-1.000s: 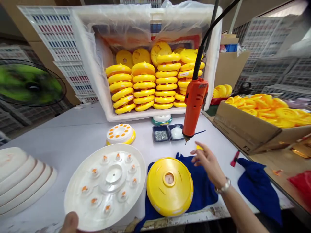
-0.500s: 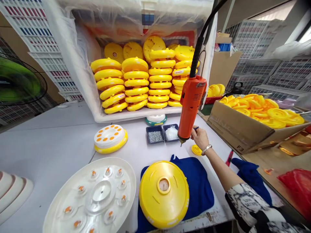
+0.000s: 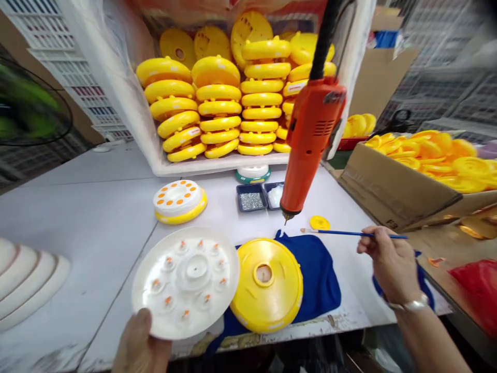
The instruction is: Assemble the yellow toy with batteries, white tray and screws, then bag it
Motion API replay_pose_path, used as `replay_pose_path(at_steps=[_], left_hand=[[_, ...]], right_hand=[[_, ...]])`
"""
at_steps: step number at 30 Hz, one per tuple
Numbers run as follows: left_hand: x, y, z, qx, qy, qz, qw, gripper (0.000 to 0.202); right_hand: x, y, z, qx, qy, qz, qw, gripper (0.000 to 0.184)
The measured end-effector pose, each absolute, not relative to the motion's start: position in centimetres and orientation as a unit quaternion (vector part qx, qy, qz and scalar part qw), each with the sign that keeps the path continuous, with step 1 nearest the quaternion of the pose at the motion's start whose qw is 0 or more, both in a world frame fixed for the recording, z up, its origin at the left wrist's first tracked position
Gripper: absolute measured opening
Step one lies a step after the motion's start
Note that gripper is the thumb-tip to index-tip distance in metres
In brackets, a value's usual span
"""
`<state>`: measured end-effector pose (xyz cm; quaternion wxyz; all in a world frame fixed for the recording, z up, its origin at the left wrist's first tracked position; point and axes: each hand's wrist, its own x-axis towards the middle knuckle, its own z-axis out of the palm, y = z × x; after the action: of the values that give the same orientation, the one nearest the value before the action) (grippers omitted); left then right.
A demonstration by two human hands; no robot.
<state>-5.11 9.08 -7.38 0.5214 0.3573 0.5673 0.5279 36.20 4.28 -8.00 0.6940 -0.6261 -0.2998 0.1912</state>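
Along the near edge of the white worktable (image 3: 97, 197), the left hand (image 3: 140, 342) sits at about 7 o'clock, its thumb over the rim of a round white plastic disc (image 3: 174, 274) ringed with small orange-tipped bosses. The fingers are hidden beneath, so the exact grip cannot be told, but the disc is held up and tilted. Its edge overlaps a large yellow plastic disc (image 3: 279, 305) lying on a blue cloth (image 3: 318, 274).

At about 4 o'clock, the right hand (image 3: 392, 264) pinches a thin blue-handled brush (image 3: 341, 233) between thumb and curled fingers. The brush's long axis runs almost level across the view, with its tip toward 9 o'clock, just below a small yellow disc (image 3: 320, 223). The two held things lie well apart, with the yellow disc between them.

An orange electric screwdriver (image 3: 310, 140) hangs above the cloth. At 12 o'clock, a white plastic-lined crate (image 3: 128, 103) holds stacked yellow discs (image 3: 217, 109). In front of it are a dark tray of silver screws (image 3: 251, 201) and a second tray of something white (image 3: 275, 196). At 2 o'clock, a cardboard box (image 3: 396, 191) holds loose yellow-orange discs (image 3: 430, 155).
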Motion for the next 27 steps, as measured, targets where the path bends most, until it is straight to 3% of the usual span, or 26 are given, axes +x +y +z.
replay_pose_path(at_steps=[5,12,22,27], left_hand=[[-2.6,7.9,-5.3,0.333,0.496,0.549,0.585,0.087],[-4.0,6.4,-6.3,0.435,0.496,0.529,0.534,0.078],[-3.6,5.6,-4.9,0.48,0.489,0.527,0.503,0.072],[-2.5,5.1,-3.8,0.459,0.495,0.54,0.503,0.072]], right_hand=[[30.7,1.5,-4.7,-0.535,-0.387,0.239,0.712,0.021],[25.8,3.2,-2.8,-0.48,-0.594,0.199,0.614,0.019],[24.5,4.1,-3.5,-0.462,-0.674,0.216,0.535,0.02],[24.8,4.2,-3.1,-0.459,-0.669,0.203,0.549,0.018]])
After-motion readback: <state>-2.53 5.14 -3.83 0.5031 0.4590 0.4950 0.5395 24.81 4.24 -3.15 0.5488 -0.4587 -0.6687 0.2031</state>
